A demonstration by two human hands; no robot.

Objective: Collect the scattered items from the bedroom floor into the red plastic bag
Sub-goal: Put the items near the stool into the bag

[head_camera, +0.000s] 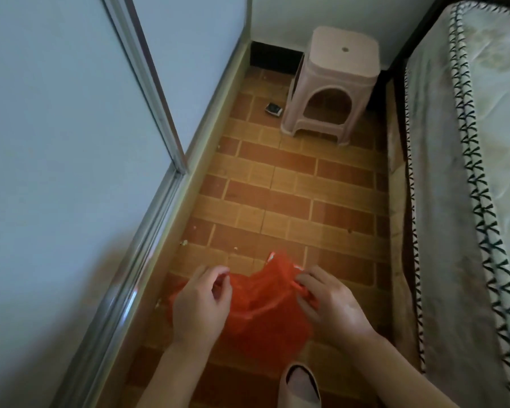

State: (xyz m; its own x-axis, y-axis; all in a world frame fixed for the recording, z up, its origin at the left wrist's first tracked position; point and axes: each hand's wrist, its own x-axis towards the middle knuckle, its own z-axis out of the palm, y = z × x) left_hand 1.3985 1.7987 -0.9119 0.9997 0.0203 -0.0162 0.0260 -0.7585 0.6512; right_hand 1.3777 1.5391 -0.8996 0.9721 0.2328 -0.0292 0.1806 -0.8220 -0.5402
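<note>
Red thin plastic bag [265,301] hangs between your left hand [199,304] and right hand [330,304] — each pinching a rim edge, likely to spread its mouth.

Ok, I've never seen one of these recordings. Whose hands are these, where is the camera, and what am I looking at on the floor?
There is no machine: a person wears one camera on the head, looking down. The left hand and right hand each pinch an edge of a red plastic bag, holding it above a brick-patterned floor. Farther off stands a pink plastic stool, with a small dark item lying beside it. A mattress runs along the right, and a slipper shows at the bottom.
</note>
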